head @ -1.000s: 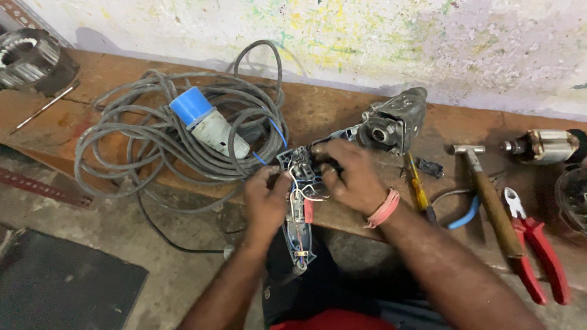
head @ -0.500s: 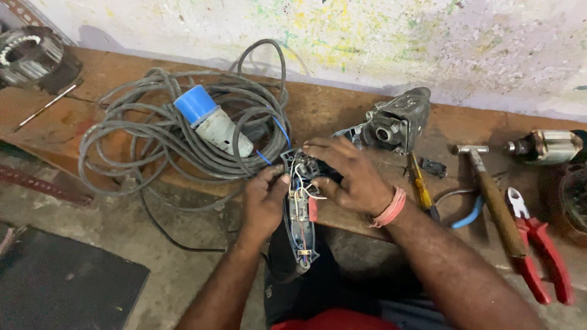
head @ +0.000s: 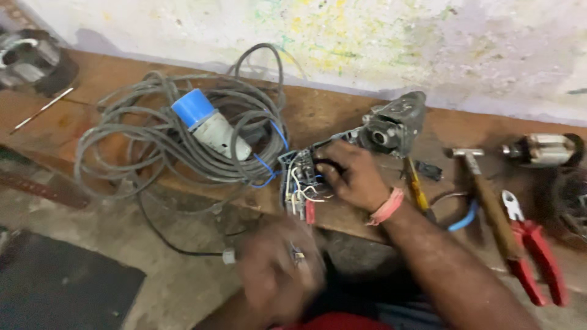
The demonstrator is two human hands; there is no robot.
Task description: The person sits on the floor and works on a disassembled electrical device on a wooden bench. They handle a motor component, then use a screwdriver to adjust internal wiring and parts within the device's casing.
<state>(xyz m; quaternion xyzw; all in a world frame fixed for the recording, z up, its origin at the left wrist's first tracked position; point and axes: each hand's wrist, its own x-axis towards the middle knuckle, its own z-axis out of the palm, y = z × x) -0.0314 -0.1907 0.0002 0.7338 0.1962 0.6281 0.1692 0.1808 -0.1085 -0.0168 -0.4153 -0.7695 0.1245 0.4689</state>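
Note:
My right hand [head: 351, 177] grips the opened handle [head: 298, 182] of a grey power tool [head: 391, 125] that lies on the wooden bench [head: 330, 116]. The handle sticks out over the bench's front edge, with white, blue and red wires exposed inside. My left hand [head: 281, 269] is lower down, off the tool and below the bench edge. It is blurred, so whether it holds anything cannot be told. A pink band sits on my right wrist.
A coil of grey cable [head: 140, 143] with a blue and white plug [head: 208, 125] lies left of the tool. To the right are a yellow-handled screwdriver [head: 416, 189], a hammer [head: 486, 198], red pliers [head: 535, 256] and a motor armature [head: 544, 150]. A black mat [head: 55, 287] lies on the floor.
My left hand has come off the opened handle and dropped down toward me. My right hand still grips the tool.

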